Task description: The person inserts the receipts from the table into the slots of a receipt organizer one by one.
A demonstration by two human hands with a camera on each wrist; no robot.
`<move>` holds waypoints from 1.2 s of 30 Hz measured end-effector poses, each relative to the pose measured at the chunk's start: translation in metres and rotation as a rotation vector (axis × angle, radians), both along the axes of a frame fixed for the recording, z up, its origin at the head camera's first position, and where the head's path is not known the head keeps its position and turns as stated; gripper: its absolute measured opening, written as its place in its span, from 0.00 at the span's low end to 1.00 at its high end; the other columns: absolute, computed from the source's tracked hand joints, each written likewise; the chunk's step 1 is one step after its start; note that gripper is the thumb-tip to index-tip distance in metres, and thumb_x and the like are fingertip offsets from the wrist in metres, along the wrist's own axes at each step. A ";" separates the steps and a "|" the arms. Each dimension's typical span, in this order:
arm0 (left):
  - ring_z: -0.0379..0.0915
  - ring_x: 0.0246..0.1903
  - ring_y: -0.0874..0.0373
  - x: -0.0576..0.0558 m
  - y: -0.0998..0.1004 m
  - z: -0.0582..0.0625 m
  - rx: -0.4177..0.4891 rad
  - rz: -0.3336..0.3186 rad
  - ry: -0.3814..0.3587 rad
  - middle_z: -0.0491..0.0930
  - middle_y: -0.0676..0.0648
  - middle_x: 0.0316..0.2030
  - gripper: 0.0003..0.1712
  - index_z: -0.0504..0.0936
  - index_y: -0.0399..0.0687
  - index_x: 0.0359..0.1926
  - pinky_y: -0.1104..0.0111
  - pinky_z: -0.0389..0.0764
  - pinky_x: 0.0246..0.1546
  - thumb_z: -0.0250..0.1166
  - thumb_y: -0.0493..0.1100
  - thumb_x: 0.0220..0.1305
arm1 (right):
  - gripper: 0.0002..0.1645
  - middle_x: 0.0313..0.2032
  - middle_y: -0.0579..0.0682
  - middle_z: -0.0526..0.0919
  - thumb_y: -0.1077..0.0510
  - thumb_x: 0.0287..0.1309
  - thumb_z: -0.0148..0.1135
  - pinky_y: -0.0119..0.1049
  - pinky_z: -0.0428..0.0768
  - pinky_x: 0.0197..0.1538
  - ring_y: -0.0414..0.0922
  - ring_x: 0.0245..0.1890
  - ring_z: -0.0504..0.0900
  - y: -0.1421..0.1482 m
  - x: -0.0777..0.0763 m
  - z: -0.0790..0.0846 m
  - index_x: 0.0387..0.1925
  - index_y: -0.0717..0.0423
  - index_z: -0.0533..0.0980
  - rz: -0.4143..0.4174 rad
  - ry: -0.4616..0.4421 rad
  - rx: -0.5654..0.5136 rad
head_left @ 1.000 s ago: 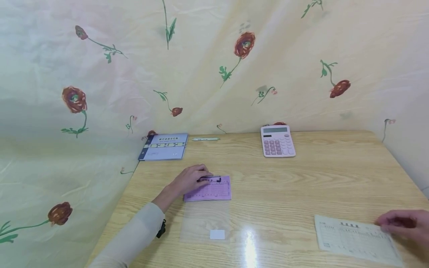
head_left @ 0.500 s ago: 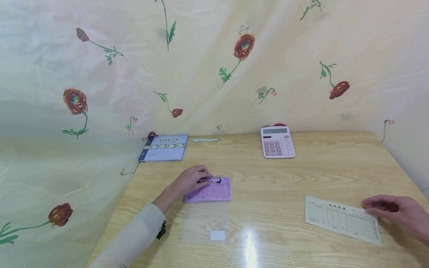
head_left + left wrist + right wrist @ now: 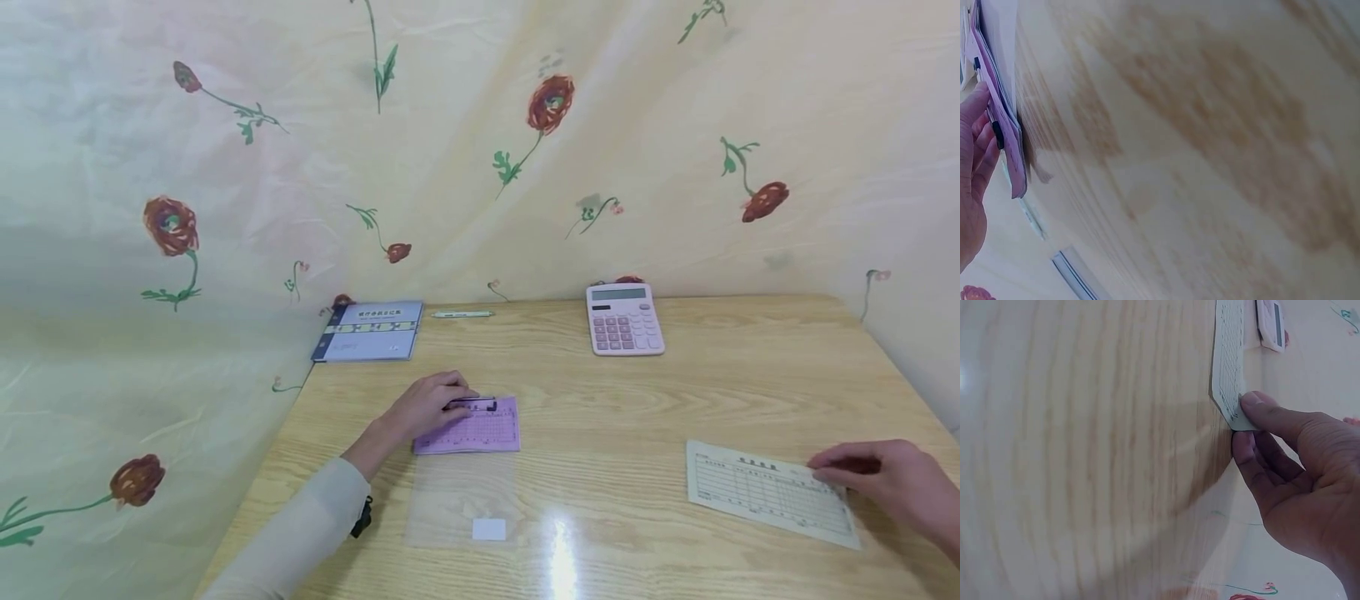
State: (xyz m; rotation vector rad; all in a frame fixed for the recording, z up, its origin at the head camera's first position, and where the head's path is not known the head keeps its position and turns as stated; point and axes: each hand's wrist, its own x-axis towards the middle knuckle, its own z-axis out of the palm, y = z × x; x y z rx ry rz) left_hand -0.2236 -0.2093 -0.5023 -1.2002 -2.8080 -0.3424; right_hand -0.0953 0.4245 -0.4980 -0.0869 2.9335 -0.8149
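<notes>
My left hand (image 3: 426, 408) grips the top edge of a stack of purple printed forms (image 3: 480, 430) by its black-ended clip (image 3: 491, 406). In the left wrist view the thumb lies over the clip (image 3: 996, 132), and the other fingers are partly hidden. A clear plastic sleeve (image 3: 442, 504) with a white label (image 3: 489, 529) extends below the purple forms. Over the right side of the table, my right hand (image 3: 888, 482) pinches the upper right corner of a pale green printed form (image 3: 761, 492). Thumb and index finger meet at that corner (image 3: 1244, 422) in the right wrist view.
A pink-and-white calculator (image 3: 624, 320) lies at the table's (image 3: 600, 467) back edge. Farther left are a pale green pen (image 3: 462, 314) and a blue account book (image 3: 369, 332). A flower-patterned cloth (image 3: 450, 150) hangs behind and at the left side.
My right hand has brought the pale green form up and to the left, mostly in the first half second; since then it has barely moved. The left hand stays on the clip.
</notes>
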 end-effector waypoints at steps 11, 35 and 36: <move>0.80 0.46 0.64 0.001 -0.001 -0.001 0.022 0.005 0.012 0.82 0.56 0.48 0.18 0.90 0.52 0.58 0.71 0.82 0.44 0.73 0.50 0.71 | 0.06 0.38 0.55 0.90 0.70 0.64 0.71 0.28 0.79 0.30 0.26 0.30 0.76 -0.016 -0.007 0.012 0.38 0.58 0.89 0.069 0.089 -0.040; 0.83 0.48 0.62 -0.001 -0.002 -0.001 0.024 -0.016 0.022 0.84 0.54 0.48 0.18 0.90 0.52 0.57 0.70 0.84 0.51 0.74 0.49 0.69 | 0.03 0.37 0.45 0.87 0.64 0.69 0.70 0.33 0.81 0.32 0.39 0.33 0.81 -0.142 -0.074 0.044 0.41 0.57 0.87 0.365 0.051 -0.308; 0.83 0.48 0.62 -0.001 -0.002 -0.001 0.025 -0.018 0.026 0.84 0.54 0.48 0.18 0.90 0.51 0.57 0.70 0.84 0.51 0.74 0.48 0.69 | 0.04 0.37 0.47 0.87 0.63 0.69 0.70 0.33 0.82 0.33 0.39 0.33 0.81 -0.150 -0.077 0.044 0.43 0.58 0.87 0.363 0.022 -0.327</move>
